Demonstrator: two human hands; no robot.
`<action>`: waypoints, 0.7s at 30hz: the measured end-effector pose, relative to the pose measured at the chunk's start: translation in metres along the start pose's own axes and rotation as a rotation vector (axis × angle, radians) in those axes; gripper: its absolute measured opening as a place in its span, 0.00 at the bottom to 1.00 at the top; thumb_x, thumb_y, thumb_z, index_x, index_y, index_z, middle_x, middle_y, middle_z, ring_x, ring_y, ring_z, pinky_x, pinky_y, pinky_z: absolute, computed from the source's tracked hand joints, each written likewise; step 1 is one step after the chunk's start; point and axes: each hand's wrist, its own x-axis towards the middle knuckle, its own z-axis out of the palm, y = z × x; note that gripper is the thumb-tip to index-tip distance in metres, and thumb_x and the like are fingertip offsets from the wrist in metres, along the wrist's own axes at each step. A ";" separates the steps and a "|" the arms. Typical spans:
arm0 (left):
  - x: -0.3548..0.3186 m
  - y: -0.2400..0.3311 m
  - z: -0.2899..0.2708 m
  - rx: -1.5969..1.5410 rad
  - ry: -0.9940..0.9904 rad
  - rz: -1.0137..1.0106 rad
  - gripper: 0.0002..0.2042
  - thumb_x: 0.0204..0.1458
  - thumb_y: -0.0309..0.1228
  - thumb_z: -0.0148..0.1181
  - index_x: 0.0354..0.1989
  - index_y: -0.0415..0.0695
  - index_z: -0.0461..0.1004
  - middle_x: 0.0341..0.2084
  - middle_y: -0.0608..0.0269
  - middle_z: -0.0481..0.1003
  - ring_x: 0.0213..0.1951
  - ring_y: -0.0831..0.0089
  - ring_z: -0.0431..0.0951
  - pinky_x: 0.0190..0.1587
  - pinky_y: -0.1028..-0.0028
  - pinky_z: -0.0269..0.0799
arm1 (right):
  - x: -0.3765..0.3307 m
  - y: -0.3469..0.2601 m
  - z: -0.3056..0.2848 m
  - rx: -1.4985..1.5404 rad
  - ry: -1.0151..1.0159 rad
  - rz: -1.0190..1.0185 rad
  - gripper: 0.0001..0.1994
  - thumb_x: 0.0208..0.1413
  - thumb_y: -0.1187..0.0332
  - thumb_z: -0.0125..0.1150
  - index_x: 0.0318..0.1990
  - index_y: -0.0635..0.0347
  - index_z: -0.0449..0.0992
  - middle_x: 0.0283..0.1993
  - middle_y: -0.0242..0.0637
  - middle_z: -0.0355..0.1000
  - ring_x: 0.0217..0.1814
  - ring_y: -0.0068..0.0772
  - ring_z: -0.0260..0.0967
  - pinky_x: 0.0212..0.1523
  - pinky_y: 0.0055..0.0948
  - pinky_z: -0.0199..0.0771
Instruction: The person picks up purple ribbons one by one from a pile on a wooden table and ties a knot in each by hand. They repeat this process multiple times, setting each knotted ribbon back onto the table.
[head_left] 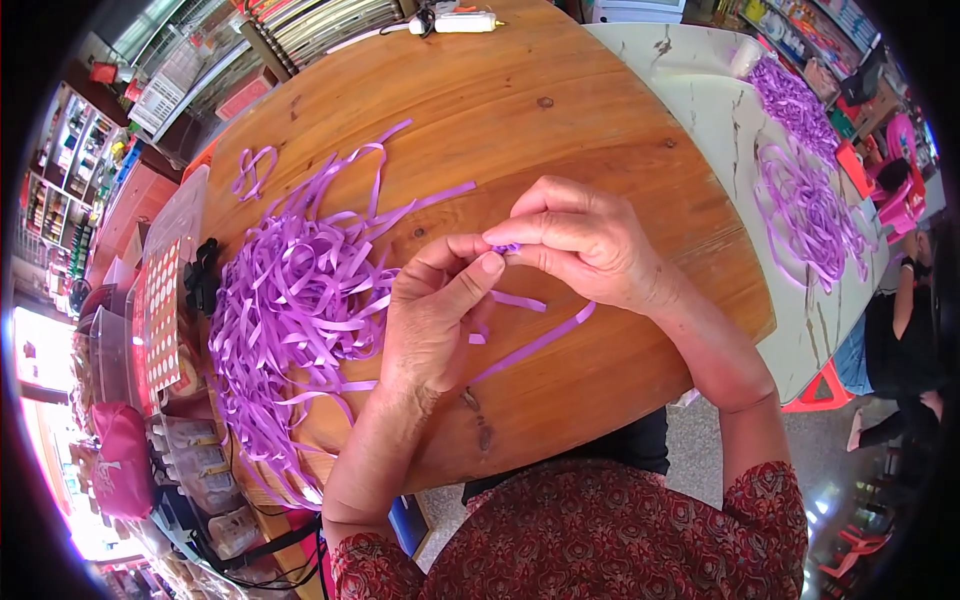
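Both hands meet over the middle of the wooden bench (560, 130). The left hand (430, 320) and right hand (585, 245) pinch one purple ribbon strip (535, 345), folding its end. The ribbon pile (290, 300) lies left. Next probably needs a tight, steady pinch.

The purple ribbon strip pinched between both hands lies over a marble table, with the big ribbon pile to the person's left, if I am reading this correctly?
Not quite: the head view shows the table under the hands is round and wooden, not marble. The rest holds: left hand and right hand pinch a purple ribbon strip, and the ribbon pile lies to the person's left.
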 end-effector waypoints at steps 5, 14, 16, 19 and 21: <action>0.001 -0.008 0.005 0.162 0.191 0.300 0.06 0.51 0.23 0.61 0.37 0.43 0.77 0.27 0.73 0.73 0.23 0.89 0.64 0.22 0.88 0.56 | 0.003 -0.003 -0.002 0.107 -0.025 0.108 0.18 0.45 0.79 0.64 0.47 0.57 0.77 0.34 0.33 0.68 0.35 0.27 0.67 0.34 0.24 0.69; 0.003 -0.010 0.004 0.462 0.153 0.559 0.07 0.50 0.19 0.59 0.38 0.39 0.77 0.30 0.67 0.72 0.34 0.80 0.67 0.40 0.81 0.63 | 0.001 -0.003 -0.004 0.093 -0.014 0.098 0.19 0.48 0.80 0.61 0.49 0.58 0.76 0.33 0.33 0.69 0.34 0.26 0.67 0.33 0.24 0.68; 0.005 -0.010 0.004 0.499 0.149 0.611 0.07 0.50 0.19 0.60 0.38 0.39 0.77 0.29 0.66 0.71 0.33 0.80 0.67 0.39 0.81 0.63 | 0.002 -0.003 -0.004 0.123 0.014 0.124 0.17 0.47 0.81 0.62 0.47 0.59 0.76 0.33 0.33 0.71 0.33 0.26 0.68 0.32 0.23 0.69; 0.006 -0.012 0.004 0.566 0.135 0.710 0.07 0.50 0.19 0.60 0.37 0.38 0.77 0.28 0.66 0.70 0.33 0.80 0.67 0.38 0.81 0.62 | 0.002 -0.009 -0.002 0.212 0.073 0.201 0.13 0.46 0.81 0.63 0.42 0.62 0.77 0.33 0.34 0.73 0.32 0.24 0.70 0.31 0.21 0.69; 0.007 -0.012 0.003 0.595 0.125 0.758 0.07 0.50 0.19 0.60 0.37 0.38 0.77 0.27 0.66 0.70 0.32 0.79 0.66 0.38 0.81 0.62 | 0.002 -0.009 -0.002 0.270 0.103 0.252 0.12 0.46 0.81 0.64 0.40 0.63 0.78 0.33 0.35 0.73 0.32 0.24 0.71 0.30 0.19 0.69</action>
